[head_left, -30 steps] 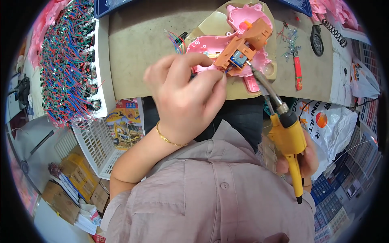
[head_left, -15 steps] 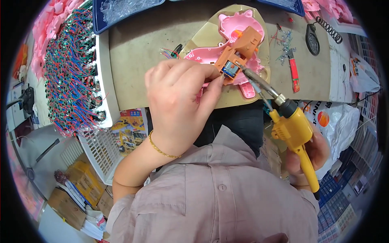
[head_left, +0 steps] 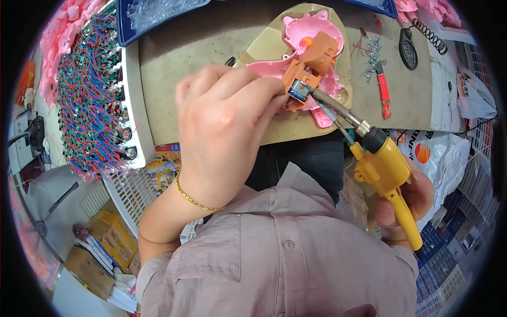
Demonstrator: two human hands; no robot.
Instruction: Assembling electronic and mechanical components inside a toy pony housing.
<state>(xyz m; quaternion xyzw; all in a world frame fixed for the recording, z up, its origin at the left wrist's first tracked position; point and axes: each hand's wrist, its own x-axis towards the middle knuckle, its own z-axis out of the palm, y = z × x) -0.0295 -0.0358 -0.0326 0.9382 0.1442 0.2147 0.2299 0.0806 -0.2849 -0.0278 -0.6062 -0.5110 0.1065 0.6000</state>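
My right hand (head_left: pixel 414 193) is closed round a yellow soldering gun (head_left: pixel 384 166), whose metal tip reaches up and left to a small silver-and-blue part (head_left: pixel 299 91). That part sits in an orange plastic housing (head_left: pixel 320 53), which rests on a pink toy shell (head_left: pixel 293 31). The shell lies in a tan shaped holder (head_left: pixel 264 45) on the table. My left hand (head_left: pixel 222 116) is in a pinch at the housing's left edge, next to the silver-and-blue part. Its fingers hide whatever is between the fingertips.
At left, a white crate (head_left: pixel 138 105) holds heaped wired circuit boards (head_left: pixel 87 100). Blue trays (head_left: pixel 125 26) of clear pieces stand along the back. On the right lie a red-handled cutter (head_left: pixel 385 95), small loose parts (head_left: pixel 372 50) and a black coiled cord (head_left: pixel 430 37).
My left hand has shifted a little left, and its thumb is now hidden behind the fingers. The soldering gun has moved slightly down and right, its tip still at the small part.
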